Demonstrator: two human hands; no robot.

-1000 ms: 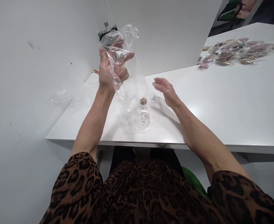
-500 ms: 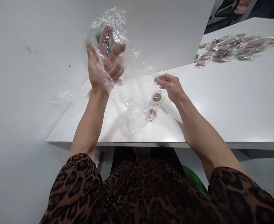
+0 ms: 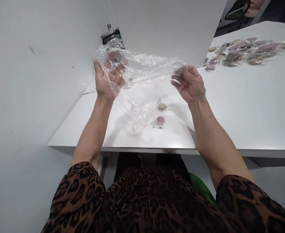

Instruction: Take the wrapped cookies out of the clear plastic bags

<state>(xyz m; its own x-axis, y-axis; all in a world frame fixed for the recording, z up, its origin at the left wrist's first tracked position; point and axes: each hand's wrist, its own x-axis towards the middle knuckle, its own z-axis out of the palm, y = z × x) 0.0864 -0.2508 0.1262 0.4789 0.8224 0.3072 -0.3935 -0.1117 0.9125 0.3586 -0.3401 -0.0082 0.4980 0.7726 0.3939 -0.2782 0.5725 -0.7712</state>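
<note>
While the left hand (image 3: pixel 107 81) and right hand (image 3: pixel 189 83) each pinch an edge of the crinkled clear plastic bag (image 3: pixel 142 84), stretched above the white table (image 3: pixel 242 106), thin film might tear. Two small round wrapped sweets (image 3: pixel 160 114) lie beneath. Half a second ago the bag hung bunched, hands closer.

Packing workroom, white table (image 3: pixel 242 106), wrapped sweets pile (image 3: pixel 244 51)

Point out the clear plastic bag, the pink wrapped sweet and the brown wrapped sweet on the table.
clear plastic bag (image 3: pixel 142 69): head view, stretched upper edge.
pink wrapped sweet (image 3: pixel 160 120): head view, its middle.
brown wrapped sweet (image 3: pixel 161 106): head view, its middle.
</note>
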